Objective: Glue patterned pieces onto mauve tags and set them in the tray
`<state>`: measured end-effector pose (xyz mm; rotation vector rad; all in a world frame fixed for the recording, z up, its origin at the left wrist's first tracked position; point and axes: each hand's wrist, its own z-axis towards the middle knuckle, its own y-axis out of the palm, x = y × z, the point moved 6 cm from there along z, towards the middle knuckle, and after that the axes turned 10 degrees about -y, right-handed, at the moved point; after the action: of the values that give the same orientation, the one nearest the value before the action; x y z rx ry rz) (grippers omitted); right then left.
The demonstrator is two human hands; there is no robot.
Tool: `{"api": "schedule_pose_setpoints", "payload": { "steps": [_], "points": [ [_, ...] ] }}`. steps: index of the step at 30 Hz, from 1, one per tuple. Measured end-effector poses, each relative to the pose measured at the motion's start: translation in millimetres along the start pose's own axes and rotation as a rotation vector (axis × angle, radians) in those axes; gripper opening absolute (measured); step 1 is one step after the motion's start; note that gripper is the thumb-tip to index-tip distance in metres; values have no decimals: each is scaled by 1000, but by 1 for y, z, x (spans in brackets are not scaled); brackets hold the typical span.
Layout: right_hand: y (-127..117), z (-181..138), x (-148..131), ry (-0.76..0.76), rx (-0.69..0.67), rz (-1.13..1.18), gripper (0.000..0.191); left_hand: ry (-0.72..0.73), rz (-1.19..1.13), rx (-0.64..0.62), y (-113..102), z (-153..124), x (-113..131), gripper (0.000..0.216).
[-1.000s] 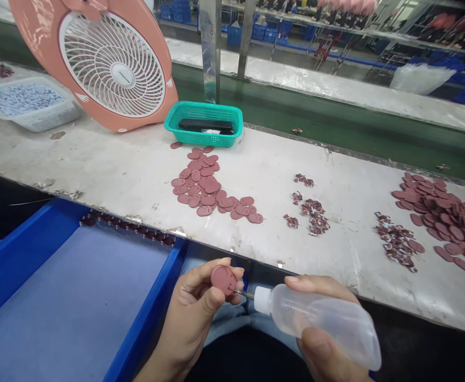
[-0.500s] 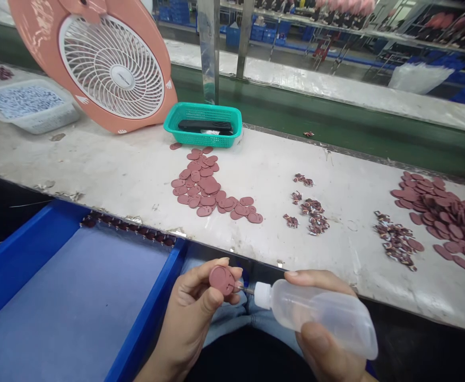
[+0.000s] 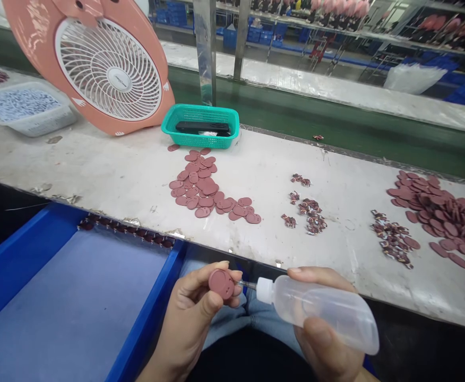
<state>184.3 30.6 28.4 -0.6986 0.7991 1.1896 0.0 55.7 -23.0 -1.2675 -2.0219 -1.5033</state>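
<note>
My left hand (image 3: 188, 318) is closed on a small round maroon piece (image 3: 221, 283), pinched between thumb and fingertips in front of the table edge. My right hand (image 3: 322, 339) grips a clear plastic squeeze bottle (image 3: 324, 313) lying sideways. The bottle's thin metal needle tip (image 3: 248, 285) points left and sits just beside the maroon piece, about touching it. Both hands hover over my lap, below the white worktable (image 3: 117, 170).
Loose maroon pieces lie in a heap mid-table (image 3: 204, 188) and a bigger heap at the right (image 3: 439, 212). Small dark bits (image 3: 310, 215) lie between. A teal basket (image 3: 200, 124), a pink fan (image 3: 101, 69) and a white tray (image 3: 21, 106) stand behind. A blue bin (image 3: 73, 297) sits at lower left.
The needle tip has drawn back slightly to the right of the maroon piece. The view has shifted a little; another person's fingers seen at the right edge half a second ago are gone.
</note>
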Motion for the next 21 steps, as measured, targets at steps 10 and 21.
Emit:
{"api": "schedule_pose_setpoints", "payload": {
  "steps": [10, 21],
  "points": [
    [6, 5, -2, 50, -63, 81, 29, 1, 2, 3, 1, -2, 1, 28],
    [7, 23, 23, 252, 101, 478, 54, 6, -33, 294, -3, -7, 5, 40]
  ]
}}
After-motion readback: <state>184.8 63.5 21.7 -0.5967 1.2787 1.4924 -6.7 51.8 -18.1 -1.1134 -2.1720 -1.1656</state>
